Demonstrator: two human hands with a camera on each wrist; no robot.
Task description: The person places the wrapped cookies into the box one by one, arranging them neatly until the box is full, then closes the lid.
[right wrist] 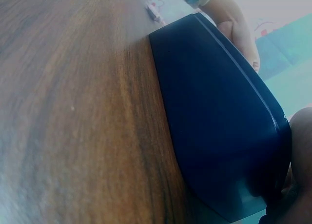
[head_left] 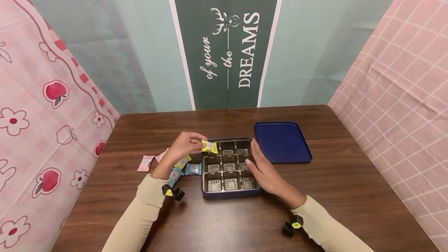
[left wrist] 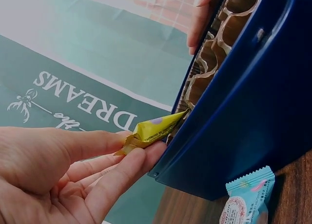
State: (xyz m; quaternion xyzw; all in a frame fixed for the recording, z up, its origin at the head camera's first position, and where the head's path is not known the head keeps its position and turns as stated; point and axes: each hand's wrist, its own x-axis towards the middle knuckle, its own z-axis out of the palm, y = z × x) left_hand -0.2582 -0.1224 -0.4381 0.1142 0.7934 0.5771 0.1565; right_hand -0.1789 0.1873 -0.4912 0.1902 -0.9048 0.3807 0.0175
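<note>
White lettering on the backdrop's dark green panel (head_left: 196,14) reads "of your", "the" and "DREAMS", beside a stag's head emblem (head_left: 229,21). Print on the yellow wrapper (left wrist: 155,128) and blue wrapper (left wrist: 247,197) is too small to read surely.

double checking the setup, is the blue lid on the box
No, the blue lid lies on the table, right of the box.

Soft light is filling the head view, leaving a pale glare on the bench (head_left: 224,221); the left wrist view is washing out at its top, while the right wrist view is looking hazy, the blue box (right wrist: 214,107) sinking into darkness
</note>
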